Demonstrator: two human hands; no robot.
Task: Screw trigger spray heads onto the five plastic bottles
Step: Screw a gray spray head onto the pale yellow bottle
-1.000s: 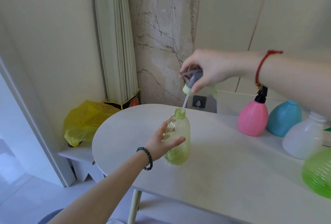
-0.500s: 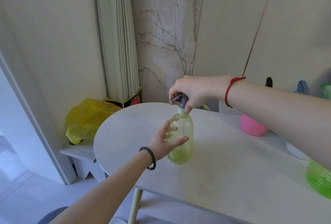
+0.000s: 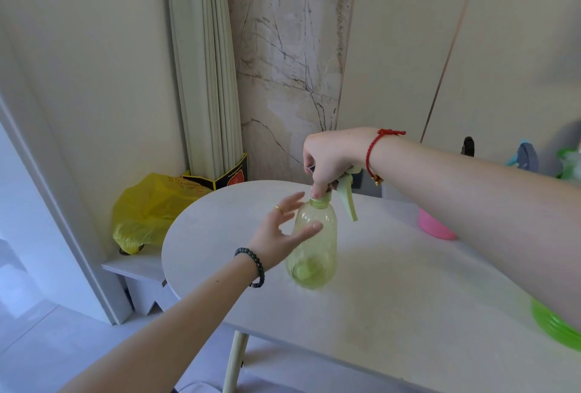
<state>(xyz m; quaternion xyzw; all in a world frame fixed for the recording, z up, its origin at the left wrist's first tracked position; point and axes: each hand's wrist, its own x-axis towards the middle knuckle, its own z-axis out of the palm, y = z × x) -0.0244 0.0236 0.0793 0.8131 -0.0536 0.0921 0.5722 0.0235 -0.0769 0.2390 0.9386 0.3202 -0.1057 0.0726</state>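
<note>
A pale yellow-green clear bottle (image 3: 314, 244) stands upright on the white table (image 3: 393, 298). A trigger spray head (image 3: 344, 194) sits on its neck, its green lever hanging down to the right. My right hand (image 3: 330, 159) grips the spray head from above, fingers pinched at the collar. My left hand (image 3: 283, 232) is beside the bottle's left side with fingers spread, thumb across the front of the glassy body, only loosely touching it. A pink bottle (image 3: 435, 229) shows partly behind my right forearm, and a bright green bottle (image 3: 553, 326) sits at the right edge.
A blue sprayer top (image 3: 525, 156) and a black trigger tip (image 3: 468, 145) peek above my right arm. A yellow plastic bag (image 3: 147, 213) lies on a low shelf left of the table, next to a folded curtain (image 3: 204, 78). The table's rounded edge is near the bottle.
The spray head went from above the bottle, tube in the neck, down onto it. My right hand has since turned on it, and my left hand's fingers have opened off the bottle.
</note>
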